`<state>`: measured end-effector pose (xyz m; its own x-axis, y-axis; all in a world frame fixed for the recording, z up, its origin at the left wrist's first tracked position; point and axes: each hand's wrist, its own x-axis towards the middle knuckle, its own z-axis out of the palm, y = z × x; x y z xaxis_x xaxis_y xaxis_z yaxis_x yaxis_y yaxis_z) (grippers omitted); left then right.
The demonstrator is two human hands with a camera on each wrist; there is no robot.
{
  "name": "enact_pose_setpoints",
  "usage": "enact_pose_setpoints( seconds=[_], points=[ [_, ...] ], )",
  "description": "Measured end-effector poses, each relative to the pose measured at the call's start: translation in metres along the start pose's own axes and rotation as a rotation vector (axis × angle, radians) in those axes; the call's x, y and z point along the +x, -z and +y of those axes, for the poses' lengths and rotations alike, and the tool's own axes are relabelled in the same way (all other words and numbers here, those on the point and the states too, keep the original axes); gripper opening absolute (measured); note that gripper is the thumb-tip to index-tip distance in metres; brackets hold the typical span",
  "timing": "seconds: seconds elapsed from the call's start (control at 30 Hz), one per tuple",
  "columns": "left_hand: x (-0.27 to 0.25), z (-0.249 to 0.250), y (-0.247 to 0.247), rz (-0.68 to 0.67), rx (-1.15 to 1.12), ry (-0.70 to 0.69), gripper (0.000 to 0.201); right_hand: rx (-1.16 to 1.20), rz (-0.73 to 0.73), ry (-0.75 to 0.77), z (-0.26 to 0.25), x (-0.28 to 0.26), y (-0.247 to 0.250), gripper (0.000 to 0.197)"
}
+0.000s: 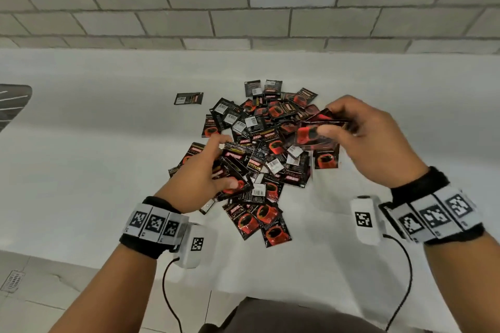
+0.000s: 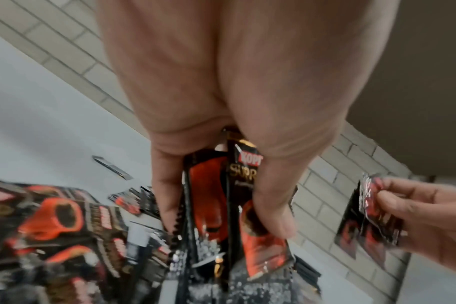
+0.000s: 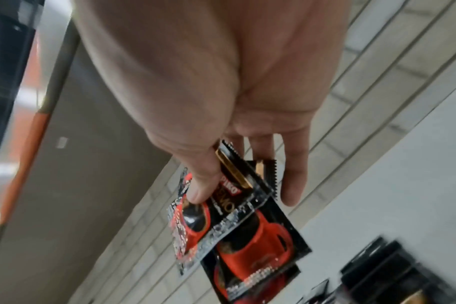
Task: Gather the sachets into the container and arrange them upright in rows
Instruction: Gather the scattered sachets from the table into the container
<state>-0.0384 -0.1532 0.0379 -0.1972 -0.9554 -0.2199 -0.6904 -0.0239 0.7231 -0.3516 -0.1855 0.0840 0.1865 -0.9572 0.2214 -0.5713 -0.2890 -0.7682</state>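
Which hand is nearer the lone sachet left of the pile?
Left. The left hand, gripping sachets, is just this side of the lone sachet; the right hand is across the pile.
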Motion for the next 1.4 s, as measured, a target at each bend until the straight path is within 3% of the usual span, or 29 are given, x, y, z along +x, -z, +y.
enact_pose_setpoints(
  seconds=[0.17,0.3,0.4,0.5,0.53,0.6,0.7,0.77,0.83,0.97,1.13,1.27,1.33,1.4],
  points=[
    [0.015,0.038,-0.015,0.013,-0.013,-0.089,0.058,-0.106,0.156,-0.191,0.044,-0.02,0.053,0.016],
    [0.039,0.062,-0.033,0.009,-0.019,-0.137,0.052,-0.275,-0.021,-0.376,0.078,-0.034,0.061,0.031],
    [0.06,0.088,-0.056,-0.063,0.074,-0.174,0.069,-0.364,-0.22,-0.441,0.09,-0.042,0.054,0.04],
    [0.081,0.114,-0.082,-0.214,0.168,-0.228,0.079,-0.501,-0.203,-0.407,0.089,-0.045,0.053,0.053],
    [0.085,0.123,-0.09,-0.247,0.194,-0.261,0.074,-0.48,-0.171,-0.358,0.083,-0.045,0.056,0.054],
    [0.09,0.136,-0.102,-0.279,0.218,-0.315,0.063,-0.225,-0.157,-0.281,0.066,-0.045,0.064,0.059],
    [0.093,0.145,-0.114,-0.256,0.171,-0.36,0.062,0.158,-0.262,-0.269,0.037,-0.045,0.069,0.069],
    [0.093,0.144,-0.119,-0.204,0.121,-0.385,0.077,0.127,-0.273,-0.233,0.031,-0.044,0.06,0.062],
    [0.092,0.14,-0.121,-0.155,0.016,-0.396,0.078,0.011,-0.183,-0.191,0.035,-0.041,0.048,0.052],
    [0.085,0.13,-0.1,-0.124,-0.093,-0.36,0.088,-0.143,-0.087,-0.244,0.05,-0.029,0.045,0.036],
    [0.083,0.081,-0.043,-0.25,0.429,-0.244,0.055,-0.457,-0.209,-0.357,0.074,-0.023,0.064,0.034],
    [0.086,0.032,-0.029,-0.284,0.69,-0.05,0.057,-0.66,-0.439,-0.477,0.085,-0.021,0.059,0.038],
    [0.086,0.02,-0.032,-0.258,0.686,-0.048,0.065,-0.744,-0.378,-0.423,0.081,-0.019,0.051,0.045],
    [0.087,0.016,-0.041,-0.233,0.651,-0.096,0.074,-0.677,-0.249,-0.296,0.064,-0.014,0.037,0.041]
  ],
)
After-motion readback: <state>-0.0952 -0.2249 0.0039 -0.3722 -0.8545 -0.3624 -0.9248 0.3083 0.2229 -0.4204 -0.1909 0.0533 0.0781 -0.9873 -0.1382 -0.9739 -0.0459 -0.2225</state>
